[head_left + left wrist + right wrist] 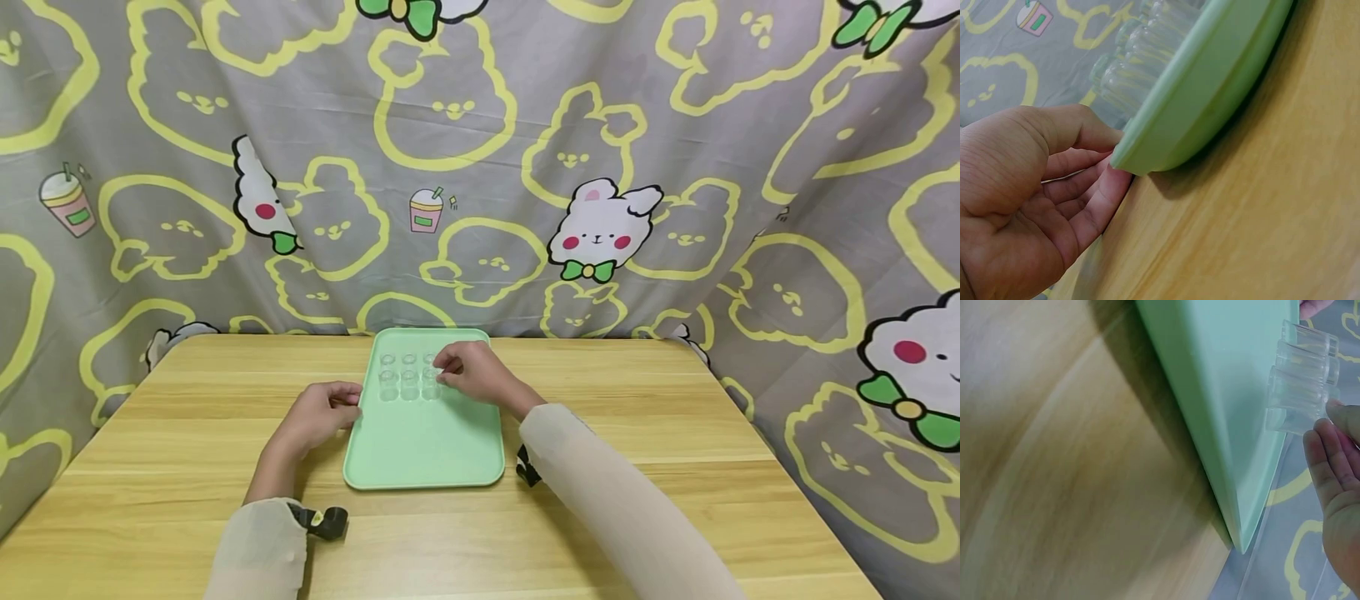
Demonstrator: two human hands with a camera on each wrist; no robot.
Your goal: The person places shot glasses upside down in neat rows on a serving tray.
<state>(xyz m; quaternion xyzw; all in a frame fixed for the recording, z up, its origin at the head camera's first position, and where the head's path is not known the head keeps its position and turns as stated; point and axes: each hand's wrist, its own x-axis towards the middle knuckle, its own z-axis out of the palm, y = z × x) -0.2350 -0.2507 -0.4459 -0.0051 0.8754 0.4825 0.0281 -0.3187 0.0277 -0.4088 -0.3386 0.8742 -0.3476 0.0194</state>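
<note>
Small clear jars [408,387] stand upright in two rows towards the far end of a light green tray [427,450]. My left hand [321,414] grips the tray's left rim. In the left wrist view the thumb [1094,132] lies on top of the rim, and the fingers are underneath. My right hand [476,371] is at the right end of the rows. Its thumb and fingertips pinch the top of a clear jar [1291,420] in the right wrist view. The fingers partly hide the back-row jar at that end.
The tray lies on a wood-grain table [637,400], near its far edge. A grey patterned curtain [480,250] hangs just behind the table and along both sides. A black strap mount [326,522] sits on the left wrist.
</note>
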